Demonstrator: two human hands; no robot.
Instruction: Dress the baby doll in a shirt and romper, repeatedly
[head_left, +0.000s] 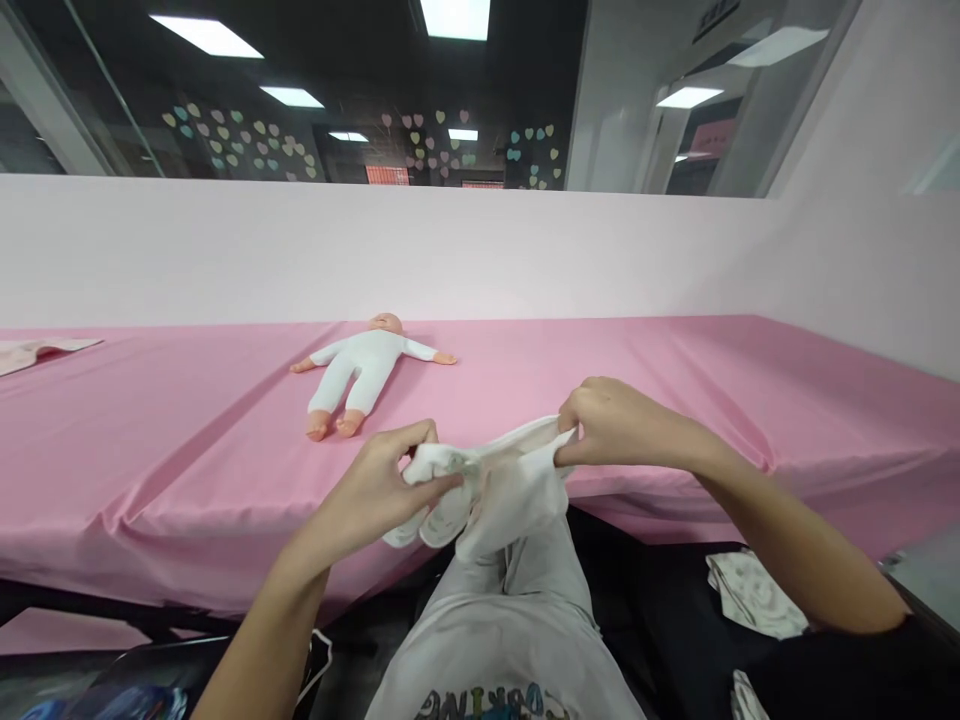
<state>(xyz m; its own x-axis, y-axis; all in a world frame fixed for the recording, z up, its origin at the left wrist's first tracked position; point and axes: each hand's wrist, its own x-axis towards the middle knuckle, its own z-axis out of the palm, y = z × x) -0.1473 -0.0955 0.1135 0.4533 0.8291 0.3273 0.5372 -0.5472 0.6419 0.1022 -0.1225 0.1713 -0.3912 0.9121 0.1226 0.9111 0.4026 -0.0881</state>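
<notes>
Between my two hands hangs a small white baby garment (517, 490), held just above my lap at the near edge of the bed or table. My left hand (390, 480) pinches its bunched left end, where rounded white parts dangle below the fingers. At the other end, my right hand (611, 425) is closed on the garment's edge and draws it out to the right. A doll (367, 362) in a white body suit lies on its back beyond my left hand, arms spread and feet towards me. Neither hand touches it.
A pink sheet (645, 390) covers the surface before me, with a pale cloth (45, 352) at its far left. Folded patterned white cloth (754, 592) rests on a black seat (675, 610) to my right. A white wall (480, 250) with windows above stands behind.
</notes>
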